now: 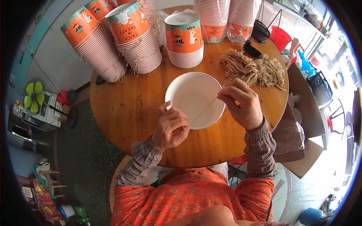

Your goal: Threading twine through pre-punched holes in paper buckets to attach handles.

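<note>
A white paper bucket (193, 84) stands on the round wooden table in front of me, its mouth facing up. Stretched slantwise over its opening is a thin cord (204, 110). My left hand (171, 128) pinches the cord's lower end by the near left rim. Beyond the right rim, my right hand (242, 103) has the other end between thumb and fingertips, held higher. A small loop of cord shows outside the bucket's lower right rim. Close to my right hand lies a tangled bundle of beige cords (254, 67).
Stacked orange and green paper buckets (132, 34) lean at the back left, with cords hanging from several. Another stack (184, 37) stands behind the open bucket. Plastic-wrapped stacks (214, 22) stand farther right. An open cardboard box (307, 124) is beside the table's right edge.
</note>
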Demonstrator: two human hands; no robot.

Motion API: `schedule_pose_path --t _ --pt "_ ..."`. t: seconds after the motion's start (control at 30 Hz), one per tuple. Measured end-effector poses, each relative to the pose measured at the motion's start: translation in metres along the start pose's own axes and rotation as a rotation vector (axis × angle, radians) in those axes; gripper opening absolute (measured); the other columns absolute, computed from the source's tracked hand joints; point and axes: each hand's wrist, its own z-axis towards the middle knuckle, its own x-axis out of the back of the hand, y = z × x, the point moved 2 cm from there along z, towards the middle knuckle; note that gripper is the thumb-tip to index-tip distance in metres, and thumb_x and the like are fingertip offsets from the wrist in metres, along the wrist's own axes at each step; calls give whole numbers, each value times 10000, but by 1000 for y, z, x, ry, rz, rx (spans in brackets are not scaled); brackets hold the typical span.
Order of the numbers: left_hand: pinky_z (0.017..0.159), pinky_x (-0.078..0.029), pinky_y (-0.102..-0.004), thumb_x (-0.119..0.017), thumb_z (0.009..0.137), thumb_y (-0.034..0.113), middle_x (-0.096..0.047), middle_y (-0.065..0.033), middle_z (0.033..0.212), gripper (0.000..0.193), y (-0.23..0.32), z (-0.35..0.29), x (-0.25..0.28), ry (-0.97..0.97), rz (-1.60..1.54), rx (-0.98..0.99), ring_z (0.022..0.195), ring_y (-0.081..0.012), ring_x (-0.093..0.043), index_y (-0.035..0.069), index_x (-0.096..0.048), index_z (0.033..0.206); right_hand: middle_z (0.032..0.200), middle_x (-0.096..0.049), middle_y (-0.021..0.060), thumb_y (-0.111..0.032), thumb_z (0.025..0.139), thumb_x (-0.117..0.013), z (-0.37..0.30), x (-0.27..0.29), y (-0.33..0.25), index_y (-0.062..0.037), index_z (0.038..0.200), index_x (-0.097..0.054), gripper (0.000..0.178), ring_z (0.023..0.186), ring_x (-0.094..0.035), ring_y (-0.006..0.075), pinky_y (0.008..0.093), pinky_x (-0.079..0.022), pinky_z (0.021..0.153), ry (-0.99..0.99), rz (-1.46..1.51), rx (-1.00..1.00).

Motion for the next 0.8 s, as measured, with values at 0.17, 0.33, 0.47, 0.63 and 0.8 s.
schedule_pose_path --t 0.17,0.33,0.47,0.63,0.8 --pt "1044 -296 -428 -731 735 89 -624 31 847 118 -19 15 28 -104 152 -127 977 -175 -599 128 -622 760 782 -577 52 -47 817 -699 0 10 35 8 863 -652 85 670 -566 111 268 -443 549 -176 150 -248" --pt "1030 -368 -436 -700 798 101 -558 -99 1216 37 -56 29 83 -215 362 -44 1255 -325 -459 103 -671 822 697 -579 -16 -135 879 -679 -17 34 55 6 857 -646 147 607 -485 44 231 -427 550 -389 300 -630" --pt "953 -456 -390 -629 833 -22 -584 -138 1203 278 -44 39 87 210 432 25 1152 -302 -546 29 -629 1106 686 -577 -15 -136 897 -657 -20 21 52 -4 912 -625 136 559 -488 40 212 -401 484 -223 372 -700" --pt "730 -526 -285 -557 913 6 -640 -146 1127 286 19 16 3 88 -319 211 872 -199 -673 -16 -576 1197 632 -525 -3 -165 958 -575 -14 -7 39 -43 956 -547 125 447 -432 54 201 -309 385 49 1071 -834" --pt "763 -517 -256 -445 1026 177 -618 -117 1227 366 27 13 -52 15 -1071 561 895 -179 -672 -16 -483 1335 628 -502 13 -195 978 -552 -20 -24 27 -60 980 -543 135 413 -363 71 207 -283 376 -2 1439 -823"
